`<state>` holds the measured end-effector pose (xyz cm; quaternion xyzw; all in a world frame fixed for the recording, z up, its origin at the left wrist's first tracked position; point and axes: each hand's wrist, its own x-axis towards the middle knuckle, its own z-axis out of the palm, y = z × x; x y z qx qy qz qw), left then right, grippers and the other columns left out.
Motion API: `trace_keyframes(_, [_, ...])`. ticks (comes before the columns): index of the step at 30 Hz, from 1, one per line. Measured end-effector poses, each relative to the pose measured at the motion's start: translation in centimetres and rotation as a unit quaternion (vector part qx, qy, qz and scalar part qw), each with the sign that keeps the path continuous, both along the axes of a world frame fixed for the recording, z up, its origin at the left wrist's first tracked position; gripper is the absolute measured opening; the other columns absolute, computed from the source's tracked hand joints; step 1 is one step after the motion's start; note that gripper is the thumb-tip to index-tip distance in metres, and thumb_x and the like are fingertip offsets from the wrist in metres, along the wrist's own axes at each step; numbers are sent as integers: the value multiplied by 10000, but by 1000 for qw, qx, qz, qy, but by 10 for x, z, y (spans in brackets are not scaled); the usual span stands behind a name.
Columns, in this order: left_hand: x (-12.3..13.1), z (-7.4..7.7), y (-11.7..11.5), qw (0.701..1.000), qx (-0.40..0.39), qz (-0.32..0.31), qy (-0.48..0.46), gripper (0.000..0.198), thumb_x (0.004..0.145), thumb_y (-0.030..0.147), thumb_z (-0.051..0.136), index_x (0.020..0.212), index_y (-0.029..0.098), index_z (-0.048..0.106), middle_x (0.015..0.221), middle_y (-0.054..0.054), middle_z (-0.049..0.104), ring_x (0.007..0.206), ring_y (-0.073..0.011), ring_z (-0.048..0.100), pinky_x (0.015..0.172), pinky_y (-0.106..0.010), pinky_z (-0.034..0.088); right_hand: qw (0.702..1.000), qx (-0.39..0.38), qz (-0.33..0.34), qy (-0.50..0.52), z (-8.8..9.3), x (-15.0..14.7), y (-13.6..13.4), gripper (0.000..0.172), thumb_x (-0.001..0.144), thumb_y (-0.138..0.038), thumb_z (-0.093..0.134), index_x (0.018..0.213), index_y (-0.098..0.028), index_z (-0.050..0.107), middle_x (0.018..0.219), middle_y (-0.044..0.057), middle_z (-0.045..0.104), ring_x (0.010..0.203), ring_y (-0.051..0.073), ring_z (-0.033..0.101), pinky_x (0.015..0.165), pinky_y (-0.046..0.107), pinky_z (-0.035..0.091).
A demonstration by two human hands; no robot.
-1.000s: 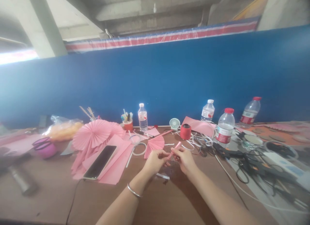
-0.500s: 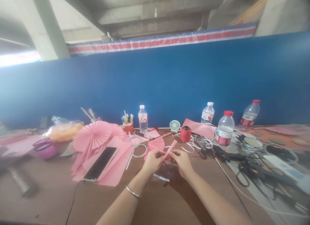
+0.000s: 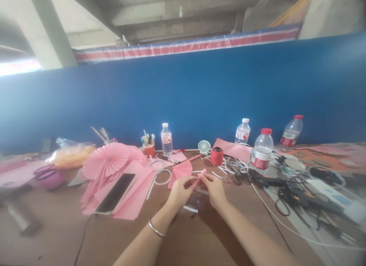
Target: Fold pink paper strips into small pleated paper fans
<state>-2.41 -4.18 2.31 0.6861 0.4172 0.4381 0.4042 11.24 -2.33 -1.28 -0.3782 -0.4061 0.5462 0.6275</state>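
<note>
Phone [image 3: 115,193] lay on the desk [image 3: 114,237], bounding working room at left; left hand [image 3: 180,191] pinched the near end of a folded paper strip [image 3: 201,175]. Strip sat between both hands, long axis slanting away rightward; right hand [image 3: 215,189] gripped near its far end, cables [image 3: 299,193] limiting room beyond.

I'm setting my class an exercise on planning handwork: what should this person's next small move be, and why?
Probably press along the narrow pink paper strip with the right hand while the left hand steadies it. Both hands already have hold of the strip, and a pleated pink paper fan lies spread just beyond them, suggesting that crisp creases may matter.
</note>
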Motion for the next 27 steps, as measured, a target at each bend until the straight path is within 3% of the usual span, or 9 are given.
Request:
trace_keyframes(9, [-1,-7,6,998,9,33,-50,236,695,215,638,926,169,655,852,-47,672,774,-179,618,708,-261,490,999,23,32,-12,2,-7,-4,251,609,-340,715,729,-120,702,573,13,591,497,102,466,487,212,377])
trace_keyframes(16, [-4,-7,7,997,54,40,38,239,739,293,603,954,224,682,768,-34,612,713,-152,559,666,-247,442,999,8,37,-1,2,-9,-5,279,627,-366,704,771,-127,706,581,19,596,547,122,504,554,236,425])
trace_keyframes(21, [-5,-6,7,997,45,40,58,236,748,300,587,958,246,680,745,-24,571,695,-140,536,644,-237,424,999,-2,48,11,-1,-8,-5,326,618,-379,712,820,-124,703,622,32,607,579,131,511,575,247,427])
trace_keyframes(27, [-4,-6,7,1000,3,13,23,181,731,286,602,836,181,707,747,-40,639,666,-143,566,617,-229,430,999,4,34,0,6,-8,-8,269,598,-360,722,703,-114,703,515,-4,530,493,86,410,484,210,329])
